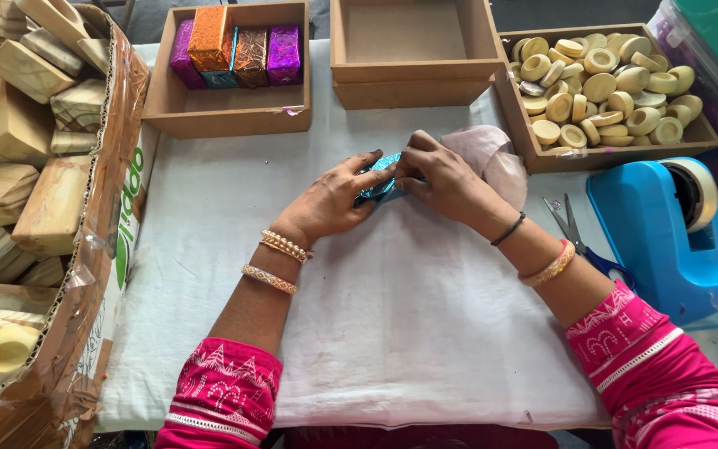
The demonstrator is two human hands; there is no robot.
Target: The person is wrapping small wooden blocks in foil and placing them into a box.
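Both hands pinch one small block wrapped in shiny blue foil at the middle of the white cloth: left hand has fingers closed down on its left end, right hand presses fingertips onto its right end and top, so both grips are narrow and holding the foil block, mostly hiding it. Only a sliver of blue shows between the fingers. Long axis looks roughly left-right across the cloth, tilted a bit, far end up toward the right hand; which face is up cannot be told. Likely risks, judged only from this: foil is thin, tight fingernail pressure could tear or crease it; if either hand lifts, the loose fold may spring open since no tape is seen on it; block could skid on the cloth. Crumpled pale pink sheet lies just behind the right hand, touching it, could snag in the fold. Scissors lie near the right forearm, blue tape dispenser beside them. Far side: tray of wrapped foil blocks, an open wooden tray, tray of round wooden pieces. Cardboard box of bare wooden blocks at left.
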